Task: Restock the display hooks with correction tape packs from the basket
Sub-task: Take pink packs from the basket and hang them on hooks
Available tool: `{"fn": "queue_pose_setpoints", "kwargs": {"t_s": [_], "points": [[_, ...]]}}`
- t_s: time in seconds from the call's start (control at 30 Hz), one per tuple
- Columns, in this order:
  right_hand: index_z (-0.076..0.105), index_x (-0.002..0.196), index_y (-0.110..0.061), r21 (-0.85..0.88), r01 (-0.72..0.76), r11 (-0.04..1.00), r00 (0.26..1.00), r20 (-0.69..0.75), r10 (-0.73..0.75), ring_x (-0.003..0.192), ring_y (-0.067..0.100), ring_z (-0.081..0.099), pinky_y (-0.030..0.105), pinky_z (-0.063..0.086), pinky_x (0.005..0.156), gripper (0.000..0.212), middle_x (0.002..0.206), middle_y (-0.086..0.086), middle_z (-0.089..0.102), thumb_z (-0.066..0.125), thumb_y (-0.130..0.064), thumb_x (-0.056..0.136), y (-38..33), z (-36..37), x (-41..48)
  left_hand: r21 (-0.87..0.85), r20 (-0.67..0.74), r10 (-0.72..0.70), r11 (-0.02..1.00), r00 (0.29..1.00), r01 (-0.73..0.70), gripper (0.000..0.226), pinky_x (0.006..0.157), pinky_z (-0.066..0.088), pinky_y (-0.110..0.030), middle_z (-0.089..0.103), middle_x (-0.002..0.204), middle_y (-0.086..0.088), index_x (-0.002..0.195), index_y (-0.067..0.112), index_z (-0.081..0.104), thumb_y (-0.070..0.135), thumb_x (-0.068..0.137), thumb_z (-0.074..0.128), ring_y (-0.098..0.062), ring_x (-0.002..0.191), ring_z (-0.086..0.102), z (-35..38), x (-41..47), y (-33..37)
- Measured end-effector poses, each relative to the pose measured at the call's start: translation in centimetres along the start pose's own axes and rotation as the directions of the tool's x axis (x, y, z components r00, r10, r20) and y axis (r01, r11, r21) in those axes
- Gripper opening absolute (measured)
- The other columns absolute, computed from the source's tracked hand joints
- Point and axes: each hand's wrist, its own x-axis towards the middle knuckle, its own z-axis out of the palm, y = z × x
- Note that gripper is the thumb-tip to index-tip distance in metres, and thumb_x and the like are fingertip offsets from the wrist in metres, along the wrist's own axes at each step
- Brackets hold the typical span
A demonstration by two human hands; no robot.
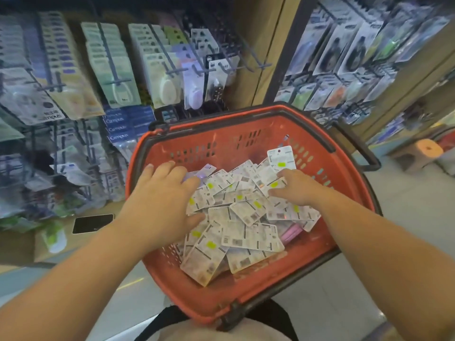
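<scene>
**Sorting through the basket, both hands in the pile**

Looking down through the head camera, I see the red basket just in front of the body, below the display hooks. The correction tape packs lie in it in a loose heap, most of them back side up, showing barcodes and small yellow-green stickers.

My left hand lies palm down on the left side of the heap. Its fingers are straight and slightly spread, pressing on the cards, and the thumb touches the heap's near edge. My right hand is on the right side of the heap. Its forefinger and thumb pinch one pack that lies on top of the others.

Other carded packs hang in rows on the hooks above the basket. Blue Campus notebooks are stacked lower left, and a dark flat phone-like slab lies on the shelf beside my left forearm.
</scene>
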Motion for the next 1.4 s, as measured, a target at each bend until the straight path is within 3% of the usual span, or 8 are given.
{"fn": "queue_pose_setpoints", "kwargs": {"t_s": [0.2, 0.33, 0.5, 0.67, 0.9, 1.07, 1.23, 1.4], "points": [[0.037, 0.153, -0.011, 0.089, 0.011, 0.996, 1.0, -0.011, -0.01, 0.123, 0.03, 0.058, 0.036, 0.051, 0.095, 0.092, 0.147, 0.011, 0.053, 0.083, -0.047, 0.082, 0.4, -0.6, 4.2, -0.104, 0.025, -0.113, 0.988, 0.993, 0.115, 0.08, 0.119, 0.035, -0.048, 0.049, 0.149, 0.003, 0.153, 0.032, 0.042, 0.078, 0.089, 0.052, -0.026, 0.142, 0.041, -1.0, 3.1, 3.8], [0.059, 0.114, -0.009, 0.064, 0.078, 0.995, 0.997, -0.007, -0.078, 0.097, 0.03, 0.067, 0.033, 0.052, 0.072, 0.055, 0.102, 0.008, 0.067, 0.087, -0.037, 0.076, 0.4, -0.4, 5.4, -0.081, 0.074, -0.196, 0.976, 0.978, 0.202, 0.079, 0.116, 0.037, -0.044, 0.047, 0.15, 0.005, 0.155, 0.033, 0.037, 0.079, 0.091, 0.047, -0.025, 0.141, 0.041, -0.6, 4.5, 7.2], [0.057, 0.07, -0.006, 0.681, 0.152, 0.717, 0.977, 0.005, -0.213, 0.066, 0.038, 0.063, 0.04, 0.046, 0.06, 0.027, 0.07, 0.01, 0.06, 0.079, -0.013, 0.084, -1.1, -1.7, 5.5, -0.192, 0.168, -0.303, 0.924, 0.938, 0.332, 0.088, 0.115, 0.042, -0.046, 0.041, 0.16, 0.003, 0.162, 0.035, 0.027, 0.078, 0.09, 0.054, -0.027, 0.145, 0.04, 0.5, 5.2, 9.4], [0.069, 0.098, -0.014, 0.852, 0.256, 0.456, 0.893, -0.028, -0.448, 0.07, 0.015, 0.07, 0.03, 0.053, 0.056, 0.011, 0.087, 0.001, 0.076, 0.065, -0.004, 0.096, -3.2, -2.9, 0.9, -0.853, 0.247, -0.335, 0.37, 0.909, 0.369, 0.082, 0.107, 0.051, -0.036, 0.054, 0.153, 0.013, 0.155, 0.047, 0.039, 0.055, 0.085, 0.082, -0.007, 0.124, 0.064, 0.4, 7.0, 11.8], [0.072, 0.105, -0.02, 0.906, 0.233, 0.353, 0.747, 0.066, -0.662, 0.081, 0.013, 0.066, 0.024, 0.057, 0.076, 0.033, 0.091, 0.001, 0.068, 0.043, -0.004, 0.107, -2.9, -3.3, -0.7, -0.955, 0.297, -0.368, -0.1, 0.881, 0.28, 0.033, 0.079, 0.058, -0.019, 0.073, 0.124, -0.008, 0.128, 0.021, 0.063, 0.007, 0.099, 0.07, -0.011, 0.11, 0.073, 1.8, 8.9, 13.3], [0.073, 0.108, -0.011, 0.696, 0.294, 0.655, 0.946, -0.114, -0.304, 0.085, 0.018, 0.061, 0.031, 0.05, 0.07, 0.022, 0.099, 0.0, 0.065, 0.053, -0.006, 0.101, -0.9, -3.2, 3.6, -0.912, 0.405, -0.49, -0.153, 0.772, 0.38, 0.033, 0.113, 0.044, -0.051, 0.078, 0.118, -0.002, 0.12, 0.032, 0.069, 0.011, 0.094, 0.072, -0.03, 0.118, 0.069, 3.9, 9.0, 11.7], [0.063, 0.131, -0.004, 0.222, 0.127, 0.967, 0.991, -0.074, -0.113, 0.125, 0.033, 0.058, 0.033, 0.048, 0.098, 0.038, 0.138, 0.012, 0.061, 0.065, -0.02, 0.097, 2.4, -2.0, 7.7, -0.885, 0.459, -0.567, -0.224, 0.684, 0.408, 0.029, 0.109, 0.048, -0.062, 0.08, 0.112, -0.001, 0.111, 0.035, 0.074, 0.015, 0.091, 0.074, -0.034, 0.113, 0.07, 5.6, 8.9, 11.2], [0.064, 0.096, -0.008, 0.123, 0.116, 0.986, 0.992, -0.058, -0.11, 0.083, 0.023, 0.061, 0.026, 0.043, 0.067, 0.03, 0.091, 0.008, 0.062, 0.081, -0.031, 0.085, 1.7, -1.8, 7.1, -0.881, 0.466, -0.535, -0.21, 0.705, 0.423, 0.029, 0.11, 0.048, -0.057, 0.079, 0.113, 0.001, 0.101, 0.037, 0.071, 0.008, 0.098, 0.069, -0.029, 0.114, 0.069, 6.1, 9.1, 11.3]]}}
